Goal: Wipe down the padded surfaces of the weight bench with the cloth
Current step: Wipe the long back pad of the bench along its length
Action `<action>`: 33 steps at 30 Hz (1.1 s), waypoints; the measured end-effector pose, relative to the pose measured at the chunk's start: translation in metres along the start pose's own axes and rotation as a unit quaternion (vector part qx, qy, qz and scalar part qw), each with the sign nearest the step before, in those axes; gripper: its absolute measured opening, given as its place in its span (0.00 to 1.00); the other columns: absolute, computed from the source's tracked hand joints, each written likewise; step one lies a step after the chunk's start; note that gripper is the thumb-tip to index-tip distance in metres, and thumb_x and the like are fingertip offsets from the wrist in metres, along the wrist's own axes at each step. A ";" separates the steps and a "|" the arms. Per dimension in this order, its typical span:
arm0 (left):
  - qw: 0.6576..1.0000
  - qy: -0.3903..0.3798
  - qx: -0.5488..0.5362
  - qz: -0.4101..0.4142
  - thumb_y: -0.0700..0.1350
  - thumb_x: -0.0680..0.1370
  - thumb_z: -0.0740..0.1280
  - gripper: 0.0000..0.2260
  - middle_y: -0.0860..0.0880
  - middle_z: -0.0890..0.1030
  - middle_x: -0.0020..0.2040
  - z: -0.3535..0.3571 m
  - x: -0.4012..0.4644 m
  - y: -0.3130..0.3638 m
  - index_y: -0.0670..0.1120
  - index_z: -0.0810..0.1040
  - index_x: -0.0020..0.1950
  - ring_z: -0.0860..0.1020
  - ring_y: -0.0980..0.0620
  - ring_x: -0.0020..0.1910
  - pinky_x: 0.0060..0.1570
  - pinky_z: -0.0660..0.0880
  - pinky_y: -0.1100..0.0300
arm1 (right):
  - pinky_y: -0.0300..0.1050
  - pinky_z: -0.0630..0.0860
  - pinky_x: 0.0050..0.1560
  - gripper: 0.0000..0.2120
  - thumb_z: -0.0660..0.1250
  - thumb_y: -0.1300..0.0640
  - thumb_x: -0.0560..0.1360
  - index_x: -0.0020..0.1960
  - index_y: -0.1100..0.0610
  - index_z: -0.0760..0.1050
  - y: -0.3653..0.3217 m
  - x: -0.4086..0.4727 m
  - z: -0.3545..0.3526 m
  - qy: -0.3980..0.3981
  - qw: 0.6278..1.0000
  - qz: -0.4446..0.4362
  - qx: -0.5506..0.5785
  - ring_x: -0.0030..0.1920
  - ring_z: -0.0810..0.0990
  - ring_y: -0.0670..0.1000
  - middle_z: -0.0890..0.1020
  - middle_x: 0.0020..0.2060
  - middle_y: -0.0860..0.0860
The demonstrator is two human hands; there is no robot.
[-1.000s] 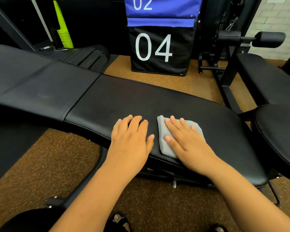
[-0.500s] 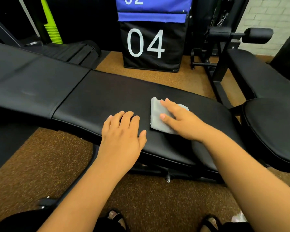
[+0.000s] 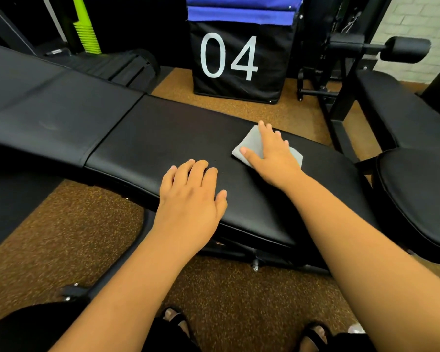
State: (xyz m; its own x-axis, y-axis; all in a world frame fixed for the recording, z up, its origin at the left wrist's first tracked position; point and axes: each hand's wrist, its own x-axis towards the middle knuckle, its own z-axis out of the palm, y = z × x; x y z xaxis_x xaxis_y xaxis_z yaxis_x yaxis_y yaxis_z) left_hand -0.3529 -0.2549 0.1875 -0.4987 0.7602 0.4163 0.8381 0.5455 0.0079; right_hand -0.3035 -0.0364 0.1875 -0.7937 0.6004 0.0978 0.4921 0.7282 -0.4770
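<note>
The right hand lies flat, fingers spread, pressing the grey cloth onto the black bench pad, near its far edge. The left hand rests open on the pad's near side, holding nothing. To wipe well, I think, press evenly and cover every bit.

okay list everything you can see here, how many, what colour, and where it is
cloth: one, grey, on the bench pad under the right hand
weight bench: one, black padded, across the middle
numbered box: one, black with white 04, behind the bench
second bench: one, black, at right
cones: a stack, lime green, far left
floor: brown speckled
left hand: flat on the pad's near edge
right hand: pressing the cloth
</note>
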 end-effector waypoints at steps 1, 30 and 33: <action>1.000 0.000 0.000 -0.001 0.54 0.78 0.55 0.22 0.46 0.76 0.64 0.000 0.000 0.000 0.44 0.76 0.63 0.72 0.43 0.67 0.67 0.65 0.44 | 0.57 0.43 0.76 0.33 0.54 0.40 0.80 0.79 0.53 0.49 -0.002 -0.005 0.001 0.000 1.000 0.021 -0.023 0.78 0.47 0.58 0.51 0.79 0.55; 1.000 -0.005 0.008 -0.003 0.51 0.78 0.54 0.21 0.43 0.76 0.64 -0.005 0.000 0.005 0.42 0.76 0.63 0.72 0.41 0.66 0.66 0.65 0.42 | 0.45 0.35 0.75 0.29 0.46 0.41 0.82 0.79 0.49 0.42 -0.008 -0.059 -0.003 -0.107 0.985 -0.130 -0.043 0.77 0.38 0.45 0.42 0.78 0.44; 1.000 -0.004 0.007 -0.007 0.51 0.78 0.54 0.21 0.44 0.76 0.64 -0.005 0.000 0.005 0.42 0.76 0.63 0.72 0.41 0.66 0.66 0.65 0.41 | 0.47 0.37 0.76 0.28 0.47 0.43 0.83 0.79 0.50 0.44 0.001 -0.029 -0.007 -0.106 0.989 -0.098 -0.038 0.78 0.40 0.48 0.44 0.79 0.46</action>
State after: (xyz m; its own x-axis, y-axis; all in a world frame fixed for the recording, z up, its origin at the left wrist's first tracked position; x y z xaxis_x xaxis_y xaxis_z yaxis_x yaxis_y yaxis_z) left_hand -0.3477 -0.2536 0.1918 -0.5115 0.7557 0.4089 0.8285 0.5600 0.0014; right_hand -0.2777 -0.0509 0.1902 -0.9294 0.3690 -0.0074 0.3410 0.8508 -0.3999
